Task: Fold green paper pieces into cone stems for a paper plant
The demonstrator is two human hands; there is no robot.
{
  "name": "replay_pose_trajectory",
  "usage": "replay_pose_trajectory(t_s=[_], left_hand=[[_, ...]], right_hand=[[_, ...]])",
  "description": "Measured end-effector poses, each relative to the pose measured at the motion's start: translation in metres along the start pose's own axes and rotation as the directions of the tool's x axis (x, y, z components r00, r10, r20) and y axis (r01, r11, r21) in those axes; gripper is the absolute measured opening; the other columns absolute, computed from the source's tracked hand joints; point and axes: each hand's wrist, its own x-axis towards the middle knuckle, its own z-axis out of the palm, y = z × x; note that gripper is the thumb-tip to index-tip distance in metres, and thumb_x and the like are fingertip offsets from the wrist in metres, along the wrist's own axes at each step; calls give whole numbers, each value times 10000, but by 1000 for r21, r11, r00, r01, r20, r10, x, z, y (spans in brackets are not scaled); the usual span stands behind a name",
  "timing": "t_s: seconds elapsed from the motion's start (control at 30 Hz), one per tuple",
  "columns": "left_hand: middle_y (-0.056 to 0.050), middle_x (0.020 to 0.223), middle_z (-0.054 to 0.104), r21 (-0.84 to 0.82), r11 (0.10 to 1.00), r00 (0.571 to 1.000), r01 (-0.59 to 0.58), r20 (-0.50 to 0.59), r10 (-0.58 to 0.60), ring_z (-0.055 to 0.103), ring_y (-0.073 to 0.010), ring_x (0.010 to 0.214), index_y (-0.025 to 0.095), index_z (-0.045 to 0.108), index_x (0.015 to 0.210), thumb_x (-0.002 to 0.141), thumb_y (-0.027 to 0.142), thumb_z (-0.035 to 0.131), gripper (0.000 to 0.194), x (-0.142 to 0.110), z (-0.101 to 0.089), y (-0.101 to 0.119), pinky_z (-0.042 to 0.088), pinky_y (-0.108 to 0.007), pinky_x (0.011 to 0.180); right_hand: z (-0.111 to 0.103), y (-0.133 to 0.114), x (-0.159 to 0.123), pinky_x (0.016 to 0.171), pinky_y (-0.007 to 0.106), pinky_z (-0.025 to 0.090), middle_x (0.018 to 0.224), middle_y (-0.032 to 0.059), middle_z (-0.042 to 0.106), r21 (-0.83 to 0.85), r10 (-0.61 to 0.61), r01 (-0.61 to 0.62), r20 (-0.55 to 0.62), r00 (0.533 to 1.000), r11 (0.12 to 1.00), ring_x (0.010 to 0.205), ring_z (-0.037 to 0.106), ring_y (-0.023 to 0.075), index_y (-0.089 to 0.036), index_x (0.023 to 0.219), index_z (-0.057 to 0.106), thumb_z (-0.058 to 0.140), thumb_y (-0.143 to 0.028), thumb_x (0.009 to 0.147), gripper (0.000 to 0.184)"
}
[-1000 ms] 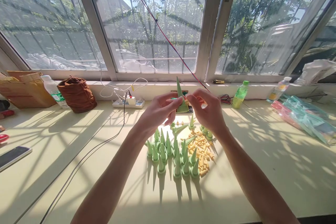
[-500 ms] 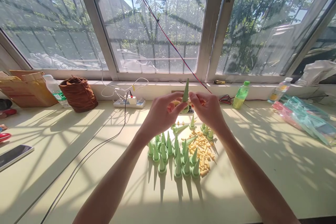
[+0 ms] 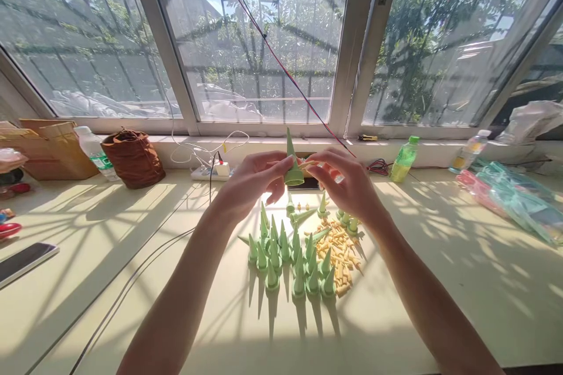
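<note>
My left hand (image 3: 261, 179) pinches a green cone (image 3: 290, 161) with a wide round base, its tip up, above the table. Close to the cone's right side, my right hand (image 3: 345, 179) has its fingertips closed on a small yellow piece (image 3: 309, 163), mostly hidden by the fingers. Below them stand several more green cones (image 3: 298, 278) in a cluster, points up, and a few lie on their sides. A pile of small yellow pieces (image 3: 341, 249) lies to the right of the cluster.
A power strip (image 3: 202, 173) with cables and a brown drawstring bag (image 3: 132, 158) sit along the window side. A green bottle (image 3: 403, 159) stands to the right, with plastic packets (image 3: 514, 199) beyond. A phone (image 3: 27, 263) lies at far left; a black cable (image 3: 145, 263) crosses the table.
The green cone has moved left and slightly down with my left hand, its base now visible. My right hand has drawn slightly apart from it, fingers turned sideways toward the cone.
</note>
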Motion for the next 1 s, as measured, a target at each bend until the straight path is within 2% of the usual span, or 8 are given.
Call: replay_pose_trajectory(t_s=[0.2, 0.33, 0.43, 0.57, 0.7, 0.77, 0.9, 1.0], left_hand=[[3, 607, 521, -22, 999, 999, 36, 32, -36, 437, -55, 437, 154, 721, 915, 861, 442, 680, 297, 2, 2, -5, 298, -181, 379], [1, 635, 534, -17, 1000, 1000, 17, 24, -17, 450, -53, 435, 149, 701, 867, 848, 423, 701, 275, 3, 5, -7, 305, -186, 378], [-1, 637, 569, 25, 998, 999, -52, 5, 51, 460, -55, 419, 162, 713, 941, 855, 401, 699, 254, 3, 7, -7, 328, -194, 379], [-12, 713, 640, 121, 977, 982, -175, -55, 183, 499, -59, 395, 185, 719, 1040, 836, 356, 726, 266, 4, 13, -9, 381, -202, 365], [-43, 904, 692, 251, 942, 958, -223, -125, 260, 563, -66, 406, 216, 722, 1099, 839, 330, 722, 283, 4, 18, -11, 442, -201, 352], [-45, 938, 704, 300, 924, 948, -239, -132, 288, 578, -69, 412, 235, 719, 1134, 858, 318, 701, 288, 4, 20, -13, 471, -201, 355], [-37, 918, 721, 378, 875, 922, -302, -118, 369, 589, -62, 427, 260, 702, 1194, 902, 282, 651, 297, 3, 22, -16, 495, -180, 370], [-55, 1091, 701, 456, 783, 860, -423, -70, 505, 582, -36, 456, 281, 696, 1200, 924, 241, 622, 289, 3, 22, -19, 509, -174, 399]], right_hand=[[-1, 0, 1, 647, 264, 480, 841, 32, 632, -20, -47, 47, 5, 999, 999, 724, 594, 128, -185, 905, 658, 537, -283, 971, 168], [-1, -1, 1, 624, 261, 459, 769, 19, 587, -29, -37, 37, 2, 999, 999, 663, 549, 119, -175, 859, 641, 522, -284, 974, 198], [-1, -1, 0, 594, 256, 435, 714, 2, 547, -16, 14, -14, -6, 1000, 1000, 606, 508, 106, -174, 802, 622, 517, -310, 973, 243], [0, -2, 0, 562, 249, 405, 590, -30, 481, 38, 141, -141, 7, 990, 989, 546, 471, 96, -173, 736, 586, 517, -362, 970, 308], [-1, -5, 1, 494, 234, 356, 512, -53, 434, 135, 231, -234, 34, 972, 963, 476, 420, 78, -173, 696, 556, 533, -408, 955, 351], [-2, -6, 2, 460, 228, 333, 487, -61, 422, 210, 257, -263, 54, 965, 942, 440, 405, 68, -171, 684, 555, 549, -423, 944, 363], [-4, -5, 2, 395, 216, 292, 466, -76, 395, 397, 319, -341, 123, 940, 852, 370, 387, 49, -169, 663, 553, 563, -433, 937, 381], [-3, -4, 3, 353, 207, 245, 495, -83, 363, 528, 357, -393, 173, 918, 753, 344, 366, 34, -168, 630, 537, 586, -420, 921, 388]])
